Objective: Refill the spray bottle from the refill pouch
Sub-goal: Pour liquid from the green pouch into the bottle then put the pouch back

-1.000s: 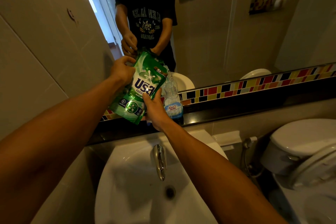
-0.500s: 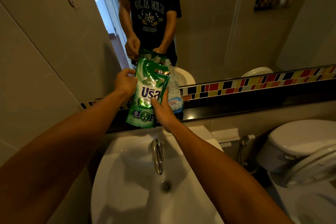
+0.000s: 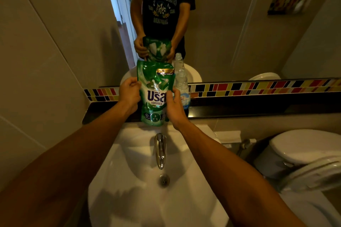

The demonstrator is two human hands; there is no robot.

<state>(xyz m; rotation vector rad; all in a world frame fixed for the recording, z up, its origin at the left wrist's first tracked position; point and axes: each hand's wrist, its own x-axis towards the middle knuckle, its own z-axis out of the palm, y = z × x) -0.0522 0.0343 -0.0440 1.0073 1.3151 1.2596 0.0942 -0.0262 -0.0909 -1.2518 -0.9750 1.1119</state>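
We hold one green refill pouch [image 3: 156, 94] upright over the back of the white sink [image 3: 129, 199], our left hand [image 3: 129, 93] gripping its left edge and our right hand [image 3: 174, 106] its lower right side. It partly hides the one clear spray bottle [image 3: 181, 81], standing just behind on the dark ledge [image 3: 249, 110] under the mirror [image 3: 230, 24]. One tap [image 3: 160, 150] sits below; a toilet [image 3: 304, 153] stands right.

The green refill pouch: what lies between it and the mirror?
In the head view, the clear plastic spray bottle stands between green refill pouch and mirror.
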